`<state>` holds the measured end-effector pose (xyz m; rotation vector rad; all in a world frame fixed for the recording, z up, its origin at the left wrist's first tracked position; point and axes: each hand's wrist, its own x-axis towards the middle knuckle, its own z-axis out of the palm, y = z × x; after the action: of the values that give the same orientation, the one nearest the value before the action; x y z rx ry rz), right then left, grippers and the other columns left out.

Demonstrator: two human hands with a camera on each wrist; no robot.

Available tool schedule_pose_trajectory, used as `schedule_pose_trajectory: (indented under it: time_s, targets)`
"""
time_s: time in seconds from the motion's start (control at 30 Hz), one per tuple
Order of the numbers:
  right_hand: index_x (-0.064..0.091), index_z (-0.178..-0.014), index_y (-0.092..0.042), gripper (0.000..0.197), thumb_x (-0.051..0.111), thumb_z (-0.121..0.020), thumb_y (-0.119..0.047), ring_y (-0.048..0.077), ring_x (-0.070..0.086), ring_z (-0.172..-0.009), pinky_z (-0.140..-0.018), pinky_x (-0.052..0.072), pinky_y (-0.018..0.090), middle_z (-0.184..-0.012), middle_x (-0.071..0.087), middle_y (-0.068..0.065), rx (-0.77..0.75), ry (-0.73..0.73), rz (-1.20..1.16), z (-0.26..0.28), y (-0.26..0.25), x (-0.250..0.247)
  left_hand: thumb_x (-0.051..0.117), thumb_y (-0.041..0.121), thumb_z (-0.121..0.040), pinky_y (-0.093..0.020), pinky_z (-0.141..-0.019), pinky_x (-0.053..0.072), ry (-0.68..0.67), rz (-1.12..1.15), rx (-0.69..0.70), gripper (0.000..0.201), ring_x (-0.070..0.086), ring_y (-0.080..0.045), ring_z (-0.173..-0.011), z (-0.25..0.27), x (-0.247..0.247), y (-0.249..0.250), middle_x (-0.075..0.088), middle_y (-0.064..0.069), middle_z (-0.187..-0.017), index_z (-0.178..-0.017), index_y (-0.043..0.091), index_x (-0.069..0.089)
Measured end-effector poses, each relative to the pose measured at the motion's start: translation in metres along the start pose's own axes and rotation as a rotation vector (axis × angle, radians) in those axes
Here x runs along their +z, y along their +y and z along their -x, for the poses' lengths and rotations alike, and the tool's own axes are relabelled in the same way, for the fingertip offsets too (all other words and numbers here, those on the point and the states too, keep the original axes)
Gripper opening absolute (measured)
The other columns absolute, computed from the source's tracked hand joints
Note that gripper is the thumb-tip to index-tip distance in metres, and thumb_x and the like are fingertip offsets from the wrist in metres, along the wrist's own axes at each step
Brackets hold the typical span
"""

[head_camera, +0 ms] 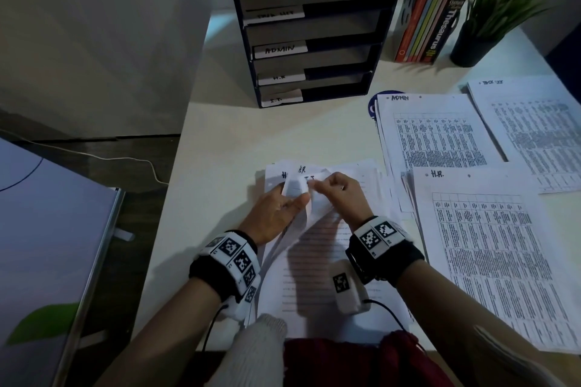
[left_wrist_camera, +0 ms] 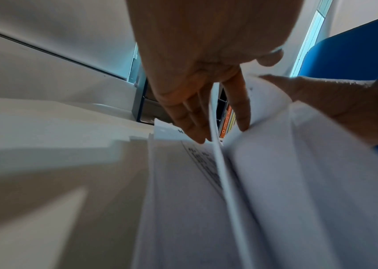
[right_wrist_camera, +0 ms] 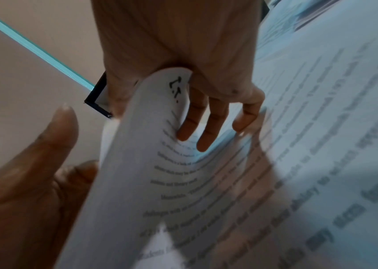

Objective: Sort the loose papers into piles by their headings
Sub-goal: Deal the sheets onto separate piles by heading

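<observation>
organizer behind loose papers | sorted piles right | books behind piles

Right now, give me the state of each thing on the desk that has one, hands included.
I.T. sheet: top edge curled up off the unsorted stack, pinched by right hand.
Left hand: lifts bent sheets of the unsorted stack, a sheet between its fingers.
ADMIN pile: flat, face up.
H.R. pile: flat, face up.
Far right pile: flat, heading unreadable.
Tray organiser: upright, labelled slots look empty.

Office desk with labelled paper sorter, books, sorted printouts.
</observation>
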<state>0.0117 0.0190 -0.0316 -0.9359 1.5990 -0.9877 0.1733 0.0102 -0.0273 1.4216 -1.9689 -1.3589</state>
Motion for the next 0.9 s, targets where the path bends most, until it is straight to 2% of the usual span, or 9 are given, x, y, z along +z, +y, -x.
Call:
schedule_pose_trajectory:
  time_s: [0.1, 0.17, 0.27, 0.4, 0.47, 0.57, 0.67, 0.77, 0.9]
  targets:
    - [0.056, -0.070, 0.004, 0.051, 0.068, -0.071, -0.046, 0.018, 0.050, -0.068, -0.067, 0.039, 0.032, -0.069, 0.053, 0.010, 0.032, 0.004, -0.017, 0.002, -0.005, 0.001, 0.032, 0.091, -0.059, -0.028, -0.083, 0.051, -0.048, 0.029, 0.003, 0.098, 0.064, -0.023, -0.094, -0.001, 0.000, 0.001, 0.065, -0.007, -0.108, -0.097, 0.008, 0.067]
    - [0.051, -0.070, 0.000, 0.057, 0.065, -0.072, -0.054, 0.017, 0.046, -0.066, -0.065, 0.037, 0.031, -0.070, 0.049, 0.010, 0.050, 0.013, -0.025, 0.002, -0.008, -0.001, 0.031, 0.092, -0.061, -0.032, -0.080, 0.049, -0.081, 0.005, 0.026, 0.098, 0.063, -0.023, -0.087, -0.001, 0.002, 0.000, 0.064, -0.010, -0.104, -0.092, 0.008, 0.072]
    - [0.042, -0.067, -0.014, 0.032, 0.068, -0.081, -0.025, 0.017, 0.046, -0.064, -0.061, 0.038, 0.029, -0.068, 0.048, 0.003, 0.059, 0.042, 0.065, -0.001, -0.005, -0.004, 0.035, 0.082, -0.071, -0.028, -0.071, 0.047, -0.105, 0.021, 0.041, 0.075, 0.063, -0.023, -0.078, 0.001, 0.006, 0.005, 0.068, -0.016, -0.095, -0.089, 0.020, 0.073]
    - [0.038, -0.081, -0.025, 0.034, 0.047, -0.080, 0.008, 0.020, 0.044, -0.057, -0.049, 0.034, 0.024, -0.065, 0.047, 0.008, 0.084, 0.045, 0.026, 0.001, 0.003, -0.015, 0.049, 0.036, -0.093, -0.016, -0.096, 0.036, 0.124, 0.148, -0.121, 0.043, 0.048, -0.018, -0.125, -0.002, 0.007, 0.003, 0.052, -0.008, -0.135, -0.124, 0.007, 0.057]
    - [0.038, -0.087, -0.028, 0.039, 0.043, -0.080, 0.010, 0.019, 0.040, -0.051, -0.043, 0.033, 0.020, -0.061, 0.045, 0.007, 0.071, 0.038, -0.022, 0.006, 0.003, -0.020, 0.050, 0.054, -0.087, -0.031, -0.113, 0.024, 0.202, 0.030, -0.169, 0.058, 0.025, -0.018, -0.140, -0.003, 0.004, -0.004, 0.027, -0.004, -0.151, -0.130, 0.015, 0.052]
    - [0.045, -0.096, -0.019, 0.034, 0.043, -0.082, 0.012, 0.017, 0.044, -0.052, -0.042, 0.036, 0.018, -0.062, 0.049, 0.008, 0.068, 0.053, -0.100, 0.007, -0.002, -0.018, 0.038, 0.084, -0.057, -0.041, -0.116, 0.004, 0.136, -0.120, -0.128, 0.100, -0.001, -0.011, -0.142, 0.001, 0.000, 0.001, -0.001, 0.008, -0.156, -0.135, 0.023, 0.046]
    - [0.047, -0.093, -0.017, 0.029, 0.043, -0.086, 0.011, 0.016, 0.043, -0.059, -0.052, 0.038, 0.023, -0.065, 0.048, 0.009, 0.091, 0.047, -0.240, 0.004, -0.010, -0.012, 0.054, 0.078, -0.061, -0.036, -0.107, 0.031, -0.064, 0.003, -0.073, 0.095, 0.034, -0.016, -0.131, 0.007, -0.001, 0.014, 0.031, -0.002, -0.148, -0.134, 0.020, 0.046]
    - [0.047, -0.098, -0.018, 0.018, 0.040, -0.095, -0.002, 0.015, 0.054, -0.067, -0.062, 0.038, 0.024, -0.078, 0.058, 0.009, 0.133, 0.002, -0.352, 0.003, -0.018, -0.011, 0.062, 0.025, -0.087, -0.016, -0.084, 0.045, -0.030, 0.000, -0.139, 0.049, 0.057, -0.017, -0.106, 0.005, 0.002, 0.008, 0.057, -0.009, -0.128, -0.131, 0.009, 0.048]
    - [0.043, -0.127, -0.007, 0.031, 0.042, -0.096, -0.011, 0.026, 0.050, -0.117, -0.092, 0.043, 0.037, -0.128, 0.051, 0.015, 0.089, 0.207, -0.001, -0.003, -0.006, -0.031, 0.055, 0.009, -0.091, -0.036, -0.097, 0.045, 0.199, 0.268, -0.341, 0.034, 0.058, -0.029, -0.111, -0.001, -0.002, -0.005, 0.058, -0.016, -0.124, -0.123, -0.001, 0.054]
